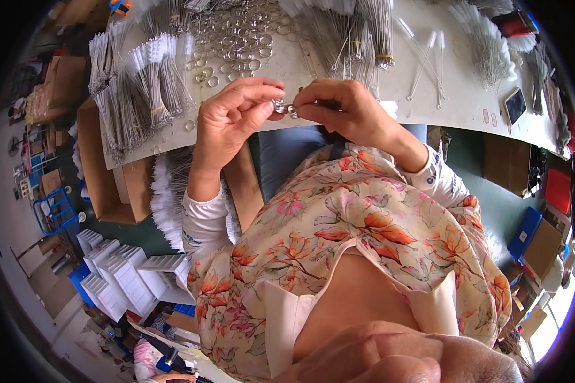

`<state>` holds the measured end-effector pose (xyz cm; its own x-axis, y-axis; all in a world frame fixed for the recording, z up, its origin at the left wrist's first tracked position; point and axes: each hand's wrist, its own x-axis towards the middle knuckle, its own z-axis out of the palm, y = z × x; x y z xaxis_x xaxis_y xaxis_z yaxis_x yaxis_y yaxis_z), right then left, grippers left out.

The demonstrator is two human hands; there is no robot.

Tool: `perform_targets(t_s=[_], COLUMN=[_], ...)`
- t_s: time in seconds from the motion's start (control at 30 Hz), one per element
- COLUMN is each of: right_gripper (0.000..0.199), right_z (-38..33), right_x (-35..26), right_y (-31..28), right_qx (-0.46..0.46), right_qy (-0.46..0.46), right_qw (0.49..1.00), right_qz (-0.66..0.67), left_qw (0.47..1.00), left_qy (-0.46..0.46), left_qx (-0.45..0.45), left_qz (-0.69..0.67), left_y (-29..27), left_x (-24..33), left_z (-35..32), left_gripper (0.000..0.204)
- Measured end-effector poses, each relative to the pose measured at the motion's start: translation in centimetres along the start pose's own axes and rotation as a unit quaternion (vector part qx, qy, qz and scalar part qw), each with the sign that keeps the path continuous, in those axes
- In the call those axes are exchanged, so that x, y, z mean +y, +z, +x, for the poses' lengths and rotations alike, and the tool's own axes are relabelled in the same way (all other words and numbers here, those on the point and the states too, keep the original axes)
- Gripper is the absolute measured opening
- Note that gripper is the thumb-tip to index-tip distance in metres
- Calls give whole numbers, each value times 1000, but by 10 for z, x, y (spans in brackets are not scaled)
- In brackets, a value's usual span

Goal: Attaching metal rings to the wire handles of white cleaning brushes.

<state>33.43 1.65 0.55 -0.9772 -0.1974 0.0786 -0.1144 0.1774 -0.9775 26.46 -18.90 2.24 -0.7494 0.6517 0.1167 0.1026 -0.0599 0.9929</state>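
My left hand (231, 118) and my right hand (340, 107) meet at the near edge of a white worktable (428, 102). Between their fingertips they pinch a small metal ring (286, 109), each hand holding one side. Just beyond the hands lies a heap of loose metal rings (236, 38). Bundles of thin wire brushes with white bristle tips (144, 80) lie to the left of my left hand. More brush bundles (364, 32) lie beyond my right hand.
Loose brushes (428, 60) and another bundle (489, 45) lie at the table's right, near a small dark phone-like device (515, 105). Cardboard boxes (102, 179) stand below the table's left end. White stacked trays (128, 274) and a blue crate (54, 210) sit on the floor.
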Motion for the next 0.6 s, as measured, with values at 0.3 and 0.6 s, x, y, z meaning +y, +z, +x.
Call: perform_targets(t_s=[0.3,0.6], right_gripper=[19,15], right_z=[-3,6], right_x=[-16,-55], right_y=[-11,-4], right_qx=[-4,95], right_qy=[62,-30], right_qw=[978,982], right_qz=[198,159], left_qw=[984,908], left_qy=[136,296], left_qx=[-3,99], left_qz=[111,280], left_y=[20,29], left_x=[17,44], left_z=[6,15], left_gripper=[25,34])
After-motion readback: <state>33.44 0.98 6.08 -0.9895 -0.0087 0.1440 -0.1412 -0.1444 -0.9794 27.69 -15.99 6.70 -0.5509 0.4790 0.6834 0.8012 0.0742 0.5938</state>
